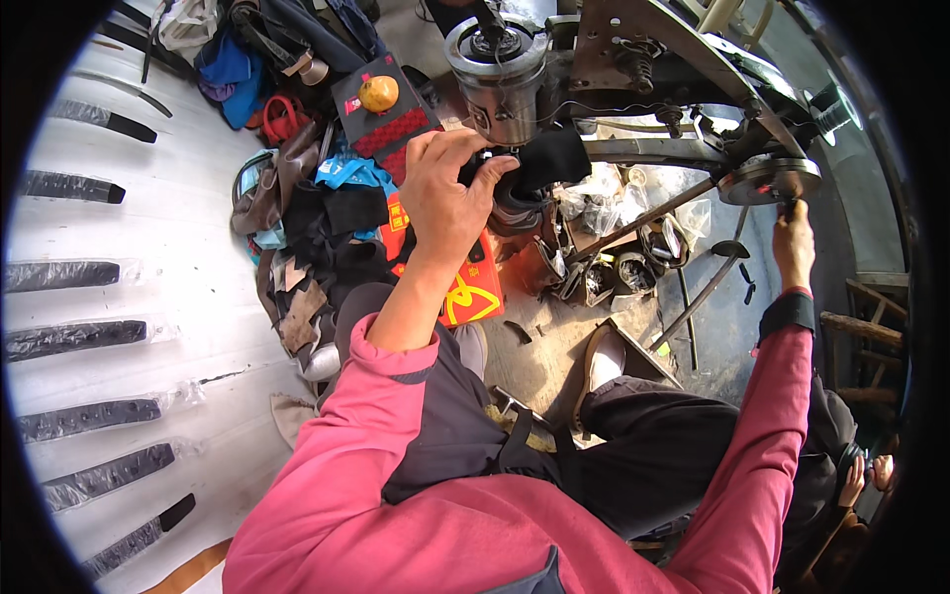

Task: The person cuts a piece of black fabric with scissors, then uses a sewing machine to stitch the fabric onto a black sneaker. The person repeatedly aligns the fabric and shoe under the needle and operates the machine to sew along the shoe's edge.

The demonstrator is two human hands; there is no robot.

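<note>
Below a silver metal cylinder [498,84] of a dark iron machine [623,54], my left hand [450,188] has its thumb and fingers closed on a piece of black material [549,156]; where exactly they grip is partly hidden. At the right, my right hand [794,243] is closed round the handle under a round metal wheel [767,183] of the machine. A metal bar runs between the cylinder's base and the wheel.
Cloth and leather scraps [297,297], a yellow fruit [379,95] on dark boxes and a red box [470,297] lie left. Containers [633,272] and rods stand below the machine. Black strips [84,421] line a white surface. Another person's hands [871,475] show at lower right.
</note>
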